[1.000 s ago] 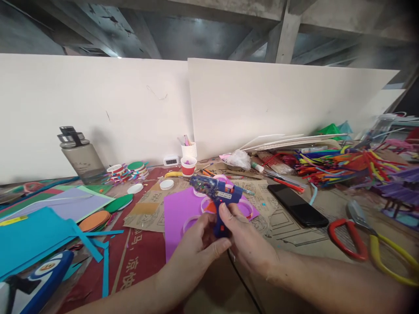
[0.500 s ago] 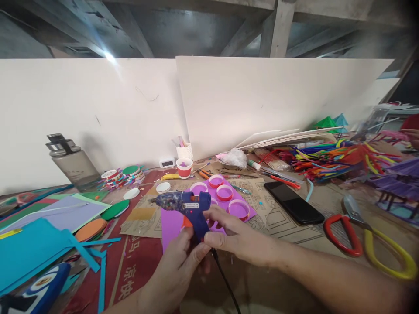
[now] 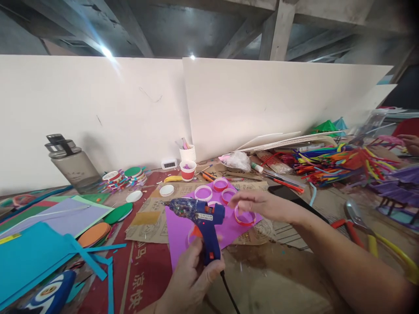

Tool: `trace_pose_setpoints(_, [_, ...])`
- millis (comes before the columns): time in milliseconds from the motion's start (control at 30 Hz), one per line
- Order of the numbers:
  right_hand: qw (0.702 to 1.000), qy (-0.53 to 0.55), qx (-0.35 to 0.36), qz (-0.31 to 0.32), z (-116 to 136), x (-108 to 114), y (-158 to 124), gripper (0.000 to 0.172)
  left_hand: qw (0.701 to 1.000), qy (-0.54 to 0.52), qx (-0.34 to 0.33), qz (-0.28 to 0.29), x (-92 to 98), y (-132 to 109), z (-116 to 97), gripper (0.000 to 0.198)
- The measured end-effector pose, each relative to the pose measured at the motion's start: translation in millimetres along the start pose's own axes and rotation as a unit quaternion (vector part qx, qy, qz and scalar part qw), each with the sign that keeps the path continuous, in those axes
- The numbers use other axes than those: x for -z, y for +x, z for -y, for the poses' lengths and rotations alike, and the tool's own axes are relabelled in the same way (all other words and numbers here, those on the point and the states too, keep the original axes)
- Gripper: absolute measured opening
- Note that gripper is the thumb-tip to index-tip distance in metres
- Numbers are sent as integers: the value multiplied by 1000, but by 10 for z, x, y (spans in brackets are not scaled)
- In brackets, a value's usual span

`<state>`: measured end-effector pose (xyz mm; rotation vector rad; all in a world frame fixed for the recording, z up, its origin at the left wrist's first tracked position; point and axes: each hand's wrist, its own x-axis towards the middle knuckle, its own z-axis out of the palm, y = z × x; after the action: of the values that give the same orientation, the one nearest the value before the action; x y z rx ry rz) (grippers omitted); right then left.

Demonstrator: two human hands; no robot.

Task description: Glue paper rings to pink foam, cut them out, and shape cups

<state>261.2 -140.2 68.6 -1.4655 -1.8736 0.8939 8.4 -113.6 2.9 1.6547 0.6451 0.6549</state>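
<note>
While the left hand clamps its fingers round the grip of the blue plastic hot glue gun, nozzle pointing left over the purple foam sheet, the right hand hovers with fingers loosely apart just above a red-rimmed plastic ring. Gun looks light, rigid, hot-tipped: the handle is the safe hold. Its black cord trails bodyward. Ring looks thin, crushable: pinch the rim. 3 other rings crowd behind; bare tabletop lies in front.

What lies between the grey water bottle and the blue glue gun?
In the head view, a white lid, a green foam oval and brown cardboard lie left of the glue gun.
</note>
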Motion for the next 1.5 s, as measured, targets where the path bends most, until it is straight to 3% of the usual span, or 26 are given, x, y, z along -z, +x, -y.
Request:
trace_pose_setpoints(100, [983, -13, -27, -180, -187, 30, 86, 33, 1000, 11, -16, 21, 14, 11, 24, 34])
trace_pose_setpoints(167, [962, -31, -50, -265, -286, 44, 131, 29, 999, 27, -17, 33, 15, 20, 23, 35])
trace_pose_setpoints(300, [937, -93, -80, -328, -381, 117, 153, 30, 995, 72, -38, 49, 8, 20, -10, 35])
trace_pose_setpoints(433, [909, -253, -143, -299, -424, 165, 147, 28, 993, 95, -57, 44, 6, 0, -26, 34])
trace_pose_setpoints(800, [875, -380, -257, -156, -644, -79, 252, 19, 998, 38, -24, 48, 2, -14, -65, 35])
trace_pose_setpoints(1000, [853, -396, -298, -164, -619, -3, 172, 25, 1000, 11, 9, 7, 58, 28, -93, 37])
trace_pose_setpoints(1267, [849, -390, -311, -175, -629, 50, 156, 29, 991, -53, 32, -117, 205, 219, -246, 35])
trace_pose_setpoints(1500, [842, -395, -324, -173, -620, 52, 136, 33, 992, 10, 11, -122, 245, 271, -140, 31])
